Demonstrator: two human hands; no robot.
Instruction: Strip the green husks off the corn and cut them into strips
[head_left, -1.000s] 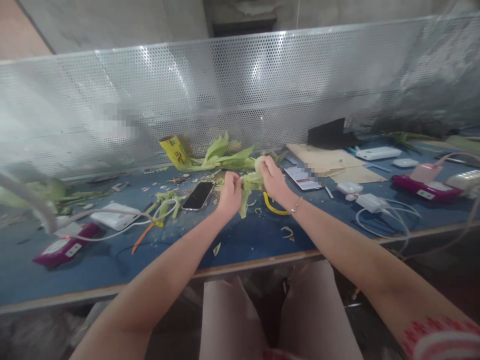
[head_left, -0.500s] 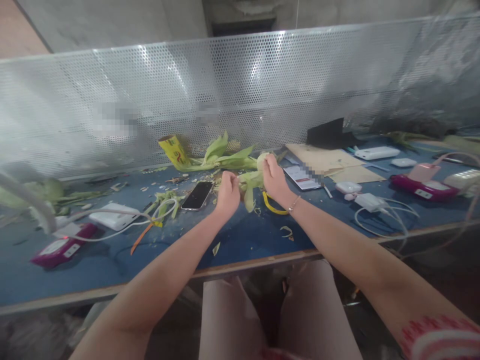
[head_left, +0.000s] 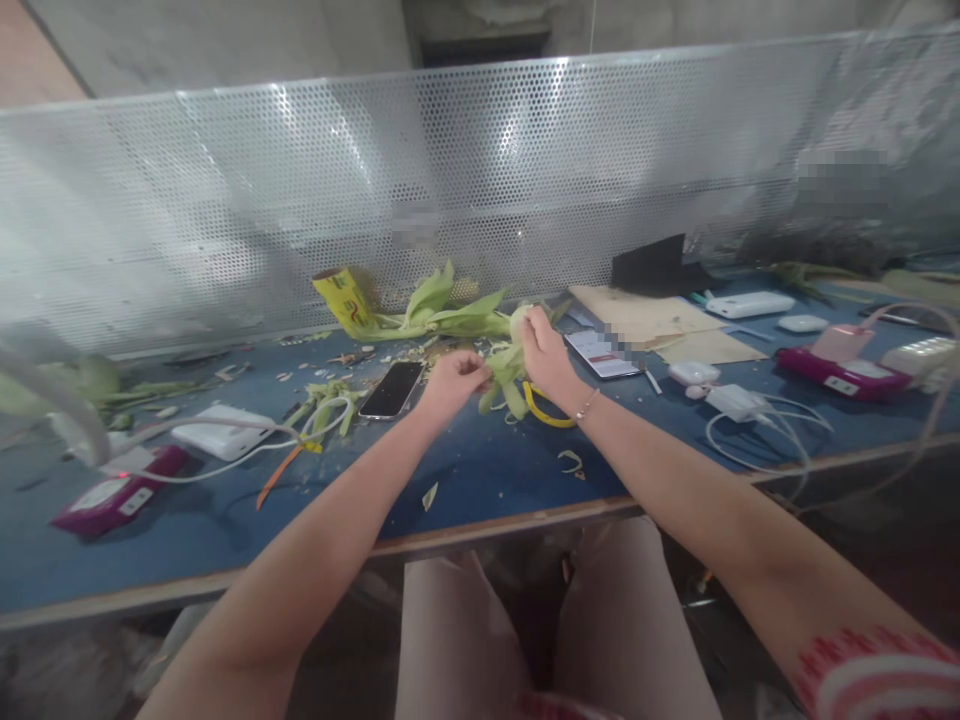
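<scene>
My right hand (head_left: 547, 352) is closed around the pale rounded top of a bundle of green corn husk (head_left: 507, 362), whose strips hang down between my hands. At the bundle's left side, my left hand (head_left: 453, 380) is closed with thumb and fingers pinched at the edge of a husk strip. Behind the hands lie broad green husk leaves (head_left: 431, 310), next to a tilted yellow printed roll (head_left: 345, 298). A yellow band (head_left: 546, 410) curves on the table just below my right hand. My fingers hide part of the bundle.
A dark-screened phone (head_left: 392, 389) lies left of my hands; a lit phone (head_left: 602, 354) lies right. Purple power strips (head_left: 124, 492) and white cables are at both sides. Brown paper (head_left: 645, 315) and husk scraps cover parts of the blue table (head_left: 480, 480). A perforated metal screen (head_left: 300, 200) stands behind.
My left hand has turned and lowered slightly, and the husk strips between my hands now hang more spread out. My right hand keeps its hold on the bundle's top.
</scene>
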